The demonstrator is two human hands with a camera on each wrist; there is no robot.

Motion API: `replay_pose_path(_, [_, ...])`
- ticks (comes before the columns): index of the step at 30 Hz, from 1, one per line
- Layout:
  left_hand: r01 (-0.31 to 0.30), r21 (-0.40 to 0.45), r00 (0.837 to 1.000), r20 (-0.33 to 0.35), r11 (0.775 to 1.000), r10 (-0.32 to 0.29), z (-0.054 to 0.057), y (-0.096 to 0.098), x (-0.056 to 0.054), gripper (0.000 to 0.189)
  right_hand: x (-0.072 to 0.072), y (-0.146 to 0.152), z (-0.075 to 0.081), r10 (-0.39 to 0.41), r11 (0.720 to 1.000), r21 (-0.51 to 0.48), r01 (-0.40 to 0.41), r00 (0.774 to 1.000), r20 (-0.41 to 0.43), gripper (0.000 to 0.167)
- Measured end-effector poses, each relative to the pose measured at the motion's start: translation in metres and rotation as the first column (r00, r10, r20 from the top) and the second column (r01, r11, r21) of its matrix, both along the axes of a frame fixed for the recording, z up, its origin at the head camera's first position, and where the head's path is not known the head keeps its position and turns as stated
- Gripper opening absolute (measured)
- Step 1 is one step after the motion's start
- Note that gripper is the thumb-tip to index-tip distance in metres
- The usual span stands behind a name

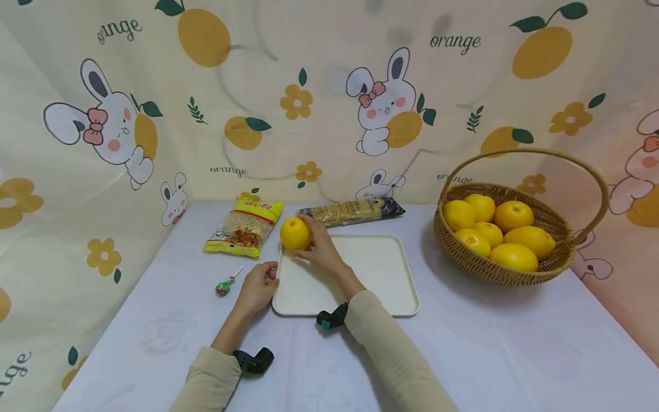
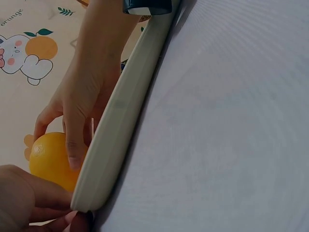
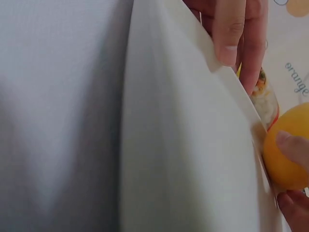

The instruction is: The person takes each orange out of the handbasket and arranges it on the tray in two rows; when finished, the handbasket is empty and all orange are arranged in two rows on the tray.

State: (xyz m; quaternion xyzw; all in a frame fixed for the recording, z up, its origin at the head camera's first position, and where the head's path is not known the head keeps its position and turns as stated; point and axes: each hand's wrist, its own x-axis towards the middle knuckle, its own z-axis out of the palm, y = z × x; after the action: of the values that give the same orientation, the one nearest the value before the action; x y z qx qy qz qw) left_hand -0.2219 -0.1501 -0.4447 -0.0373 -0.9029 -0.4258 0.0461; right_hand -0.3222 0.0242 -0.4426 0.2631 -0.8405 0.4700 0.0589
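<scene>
An orange (image 1: 296, 233) is gripped in my right hand (image 1: 321, 246), over the far left corner of a white rectangular tray (image 1: 370, 274). In the right wrist view the thumb and fingers show on both sides of the orange (image 3: 287, 150). My left hand (image 1: 259, 286) pinches the tray's left rim, its thumb on the inner side and fingers outside, as the right wrist view shows. Seen from the left wrist, the fingertips (image 2: 53, 195) close on the tray's corner, with the orange just beyond. A lollipop (image 1: 225, 286) in a green and red wrapper lies left of the left hand.
A wicker basket (image 1: 504, 274) with a tall handle stands at the right, holding several oranges and lemons. Behind the tray lies a long pack of noodles (image 1: 350, 212). A yellow food bag (image 1: 247, 226) rests at the back left. A printed curtain (image 1: 329, 114) hangs behind the white-covered table.
</scene>
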Motion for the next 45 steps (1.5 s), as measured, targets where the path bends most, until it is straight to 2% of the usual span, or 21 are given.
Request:
replay_pose_path(5, [-0.006, 0.004, 1.0, 0.008, 1.0, 0.006, 0.001, 0.0, 0.0, 0.04, 0.0, 0.001, 0.0, 0.045, 0.999, -0.03, -0.044, 0.999, 0.015, 0.086])
replay_pose_path(16, [0.0, 0.003, 1.0, -0.012, 1.0, 0.0, 0.0, 0.0, 0.0, 0.039, 0.001, -0.001, -0.001, 0.022, 0.999, -0.023, -0.022, 1.0, 0.009, 0.084])
replay_pose_path(23, [-0.007, 0.003, 1.0, 0.024, 1.0, 0.007, 0.0, 0.001, 0.0, 0.04, 0.002, -0.002, 0.0, 0.012, 1.0, -0.023, -0.011, 0.999, 0.036, 0.086])
replay_pose_path(30, [-0.002, 0.01, 1.0, -0.005, 1.0, 0.002, 0.0, 0.002, 0.0, 0.039, 0.0, -0.002, -0.001, -0.007, 1.0, -0.007, 0.007, 1.0, 0.02, 0.087])
replay_pose_path(36, [0.003, 0.009, 1.0, 0.001, 1.0, -0.003, -0.001, 0.002, -0.001, 0.038, -0.001, 0.003, 0.002, -0.015, 1.0, -0.018, 0.015, 1.0, 0.026, 0.089])
replay_pose_path(40, [0.003, 0.008, 1.0, -0.007, 1.0, -0.003, 0.0, 0.002, -0.001, 0.038, 0.0, 0.017, 0.013, -0.002, 0.996, -0.084, 0.006, 0.999, 0.05, 0.078])
replay_pose_path(45, [0.004, 0.004, 1.0, -0.01, 1.0, -0.004, 0.001, 0.001, 0.0, 0.038, 0.005, 0.05, 0.034, -0.021, 0.994, -0.105, 0.023, 1.0, 0.023, 0.048])
